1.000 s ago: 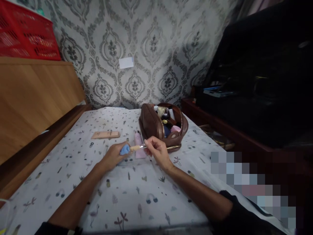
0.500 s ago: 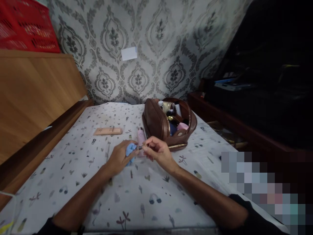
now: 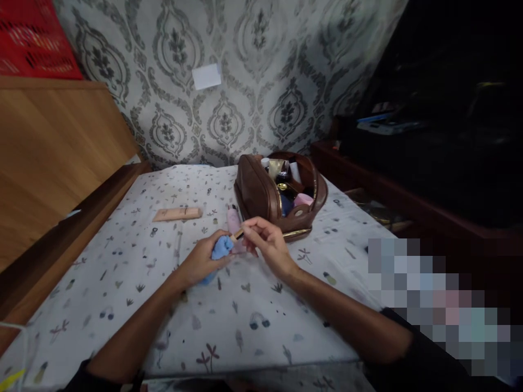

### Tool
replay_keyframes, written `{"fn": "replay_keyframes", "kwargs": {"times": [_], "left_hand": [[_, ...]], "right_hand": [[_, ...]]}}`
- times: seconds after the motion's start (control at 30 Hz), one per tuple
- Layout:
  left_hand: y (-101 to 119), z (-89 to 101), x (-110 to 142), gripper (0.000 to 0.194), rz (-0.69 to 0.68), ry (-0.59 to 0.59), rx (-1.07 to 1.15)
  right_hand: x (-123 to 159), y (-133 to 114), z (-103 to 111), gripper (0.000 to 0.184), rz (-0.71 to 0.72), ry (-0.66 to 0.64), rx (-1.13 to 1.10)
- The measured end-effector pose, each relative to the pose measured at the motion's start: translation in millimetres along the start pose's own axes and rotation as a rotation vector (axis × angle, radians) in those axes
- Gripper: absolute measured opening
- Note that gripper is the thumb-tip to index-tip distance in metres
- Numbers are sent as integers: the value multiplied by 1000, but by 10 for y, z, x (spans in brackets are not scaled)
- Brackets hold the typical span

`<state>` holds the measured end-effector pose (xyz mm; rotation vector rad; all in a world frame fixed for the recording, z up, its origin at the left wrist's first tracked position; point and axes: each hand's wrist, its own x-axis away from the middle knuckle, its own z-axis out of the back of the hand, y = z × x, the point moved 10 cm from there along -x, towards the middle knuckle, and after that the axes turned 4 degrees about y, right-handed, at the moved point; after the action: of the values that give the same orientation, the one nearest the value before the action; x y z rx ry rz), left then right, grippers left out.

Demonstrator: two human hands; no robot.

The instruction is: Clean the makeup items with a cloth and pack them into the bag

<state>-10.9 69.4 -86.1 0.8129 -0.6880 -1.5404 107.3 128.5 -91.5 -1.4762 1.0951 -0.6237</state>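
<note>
Left hand [image 3: 202, 257]: fingers closed around a bunched blue cloth [image 3: 222, 247], a fold of it showing below the palm. Right hand [image 3: 272, 247]: thumb and fingertips pinch a slim stick [image 3: 237, 235], probably a makeup brush. Stick sits between the two sets of fingers, slanting down leftward from the right fingertips; its pale end meets the cloth. How far it goes into the folds, cannot tell.

Handling, by judgement: stick light and stiff, easily rolled in a pinch; any bristles would be soft and best spared pressure. Best hold is on the shaft, well back from the end in the cloth. Cloth looks soft, limp, grippy; bunch it in the palm, leaving a fold free at the thumb.

Around the fingers: lavender tube [image 3: 233, 219] lying just beyond, its near end partly hidden by the right fingers. Tan tube [image 3: 177, 214] flat, beyond and left of the left fingers. Brown bag [image 3: 255, 188] beyond and right of the right fingers, unzipped, small containers inside. Printed white sheet [image 3: 180, 310] beneath everything.
</note>
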Motion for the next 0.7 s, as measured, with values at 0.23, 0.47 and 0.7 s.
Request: {"fn": "replay_keyframes", "kwargs": {"times": [0.23,0.47,0.7], "left_hand": [[-17,72,31,10,-26,148,-363],[-61,82,25,9,-36,150,-334],[-152,104,-17,9,-8,145,-235]], "right_hand": [[-44,-6,91,42,32,63,45],[-8,-140,60,34,185,-1,249],[32,-150,-29,41,249,-120,228]]}}
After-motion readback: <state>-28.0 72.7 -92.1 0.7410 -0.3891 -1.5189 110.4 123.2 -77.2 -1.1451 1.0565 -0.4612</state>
